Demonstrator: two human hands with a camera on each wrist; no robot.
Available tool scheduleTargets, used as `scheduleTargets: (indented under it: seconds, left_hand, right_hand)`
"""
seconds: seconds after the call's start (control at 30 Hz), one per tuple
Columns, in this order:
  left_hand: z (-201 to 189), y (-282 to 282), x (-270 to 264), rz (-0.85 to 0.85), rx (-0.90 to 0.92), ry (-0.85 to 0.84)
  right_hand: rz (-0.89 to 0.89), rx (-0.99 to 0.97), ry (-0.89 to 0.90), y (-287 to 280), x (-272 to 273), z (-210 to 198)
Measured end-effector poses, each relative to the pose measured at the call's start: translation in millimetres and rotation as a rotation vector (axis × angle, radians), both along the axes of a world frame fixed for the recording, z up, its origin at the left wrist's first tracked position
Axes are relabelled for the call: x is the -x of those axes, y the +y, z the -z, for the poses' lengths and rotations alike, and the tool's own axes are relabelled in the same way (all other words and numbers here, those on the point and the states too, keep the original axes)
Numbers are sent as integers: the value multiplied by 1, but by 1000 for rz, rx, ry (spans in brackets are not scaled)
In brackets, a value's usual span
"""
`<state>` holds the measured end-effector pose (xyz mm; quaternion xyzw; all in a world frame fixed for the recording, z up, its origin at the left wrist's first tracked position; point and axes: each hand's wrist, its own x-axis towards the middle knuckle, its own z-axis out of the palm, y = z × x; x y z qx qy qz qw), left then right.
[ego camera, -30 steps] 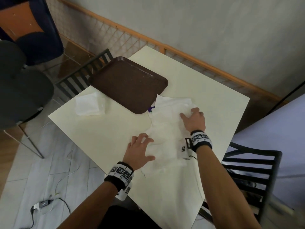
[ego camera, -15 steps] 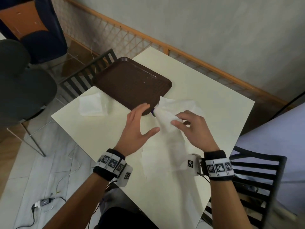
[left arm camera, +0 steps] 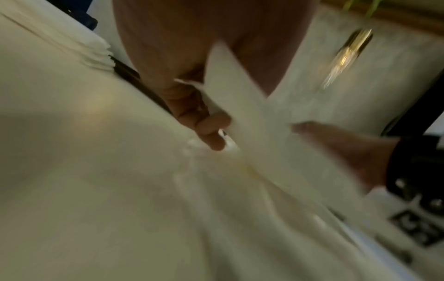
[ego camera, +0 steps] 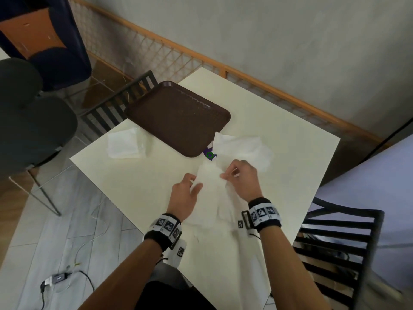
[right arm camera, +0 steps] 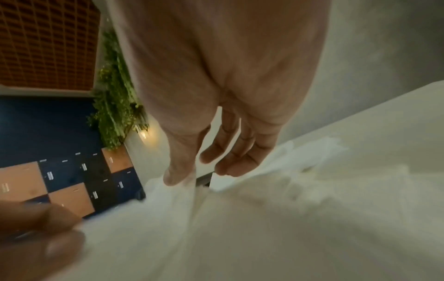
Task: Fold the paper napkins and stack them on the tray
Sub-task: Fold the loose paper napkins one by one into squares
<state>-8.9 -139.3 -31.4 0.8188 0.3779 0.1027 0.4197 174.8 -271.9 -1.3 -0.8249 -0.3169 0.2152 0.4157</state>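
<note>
Left hand (ego camera: 185, 193) pulled back to napkin (ego camera: 212, 184) edge (right hand (ego camera: 242, 177) still pinching).

Cream square surface (ego camera: 279, 130). Black slatted chair (ego camera: 335, 223) at its right edge, second slatted chair (ego camera: 116, 101) at the far-left corner. Dark padded chair (ego camera: 33, 130) further left. Small purple-and-green piece (ego camera: 210, 155) on the surface. Adapter with cable (ego camera: 57, 279) on grey floor tiles (ego camera: 67, 220). Wood-railed lattice (ego camera: 169, 61) along the wall (ego camera: 290, 30).

The tray (ego camera: 178, 121) is dark brown, the napkins (ego camera: 245, 146) white, the counter (ego camera: 138, 182) pale cream — the wristbands (ego camera: 264, 214) black with black-and-white squares.
</note>
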Motion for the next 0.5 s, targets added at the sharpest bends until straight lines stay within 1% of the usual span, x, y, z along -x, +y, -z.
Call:
scheduleTargets:
  seconds: [0.03,0.07,0.13,0.17,0.23,0.27,0.3,0.4,0.47,0.5]
  left_hand:
    - [12,-3,5,0,1,29]
    - [21,-5,10,2,-39,42]
    - [21,-5,19,-10,-120,-5]
    - [10,-2,22,-15,-80,-70]
    - [-21,5,23,19,107,-195]
    - [-35,11,23,42,186,-250]
    - [-47,16,23,55,223,-295]
    - [-86,19,22,26,269,-387]
    - [-105,15,21,-26,291,-474]
    - [-113,13,19,-52,294,-516]
  right_hand:
    - [-28,13,-10,0,5,6]
    - [-66,1,3,0,9,6]
    - [-173,-44,45,-2,18,-9]
    - [-239,-59,65,-3,22,-22]
    - [-321,-97,85,-4,26,-51]
    - [-313,-131,85,-3,26,-66]
    - [-271,-178,83,-2,25,-79]
    - [-105,-319,101,0,21,-106]
    - [-79,-304,160,1,24,-111]
    - [-108,-276,165,2,27,-109]
